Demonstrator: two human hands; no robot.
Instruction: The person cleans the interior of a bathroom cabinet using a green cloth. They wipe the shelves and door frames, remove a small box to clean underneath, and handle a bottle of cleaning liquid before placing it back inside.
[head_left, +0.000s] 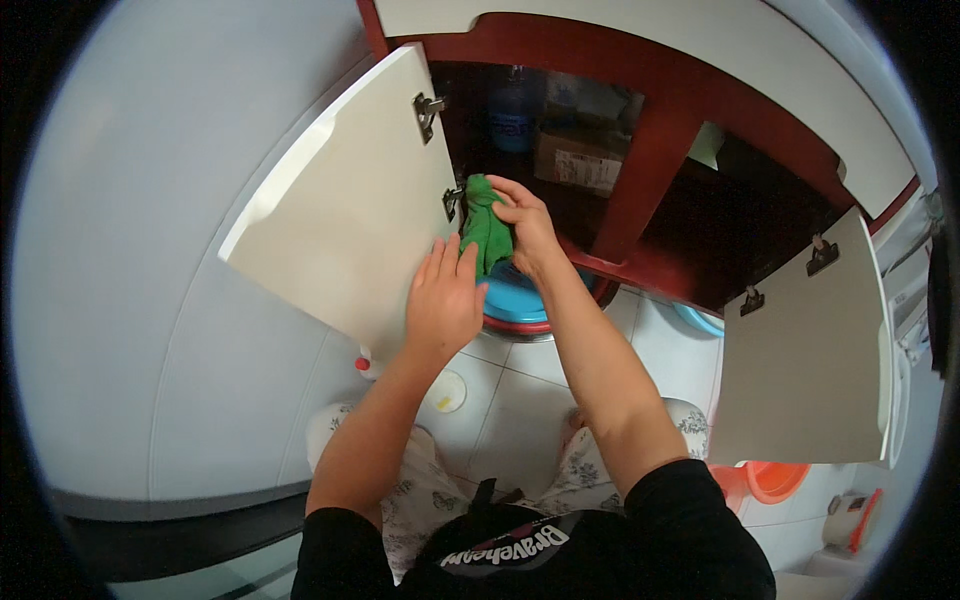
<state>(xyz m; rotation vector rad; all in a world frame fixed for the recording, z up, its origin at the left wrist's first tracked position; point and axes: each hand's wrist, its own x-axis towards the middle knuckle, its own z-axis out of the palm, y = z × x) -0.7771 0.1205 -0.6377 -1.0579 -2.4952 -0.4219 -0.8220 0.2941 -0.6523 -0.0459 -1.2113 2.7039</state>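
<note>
A bunched green cloth is gripped in my right hand, near the lower hinge of the left cabinet door. My left hand lies with its fingers stretched out, close to the door's inner edge and the lower end of the cloth; whether it bears on the door or on the cloth cannot be told. Below both hands sits a blue plastic basin on a red one. The dark red wooden cabinet frame stands open behind them.
Inside the cabinet are a blue-tinted plastic bottle and a cardboard box. The right cabinet door hangs open. On the tiled floor are a round white lid, a red-capped bottle and an orange bucket.
</note>
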